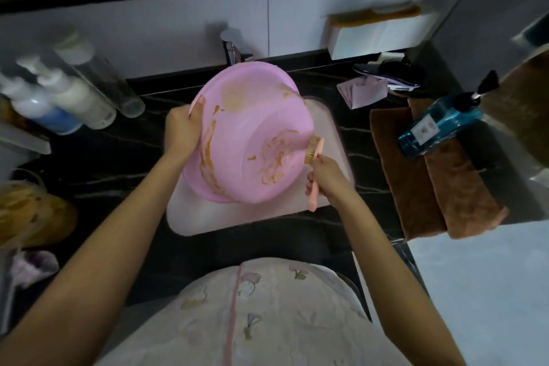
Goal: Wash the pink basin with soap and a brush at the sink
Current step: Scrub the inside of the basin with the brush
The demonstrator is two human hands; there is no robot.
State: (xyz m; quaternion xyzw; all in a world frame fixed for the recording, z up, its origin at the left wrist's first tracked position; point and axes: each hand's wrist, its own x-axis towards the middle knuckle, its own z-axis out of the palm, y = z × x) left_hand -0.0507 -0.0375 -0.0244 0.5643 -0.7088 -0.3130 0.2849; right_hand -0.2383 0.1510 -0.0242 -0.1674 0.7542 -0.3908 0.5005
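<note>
The pink basin (252, 116) is tilted over the white sink (202, 217), its inside facing me and smeared with orange-brown dirt. My left hand (181, 131) grips its left rim. My right hand (329, 178) holds a pink-handled brush (314, 154), whose bristles press against the basin's lower right inner wall. The faucet (232, 47) stands behind the basin, partly hidden by its rim.
Pump bottles (53, 98) stand on the black counter at the left. A blue bottle (439, 125) and brown towels (436, 175) lie at the right. A pink cloth (362, 92) and dark items sit behind. A dirty container (32, 211) is at the near left.
</note>
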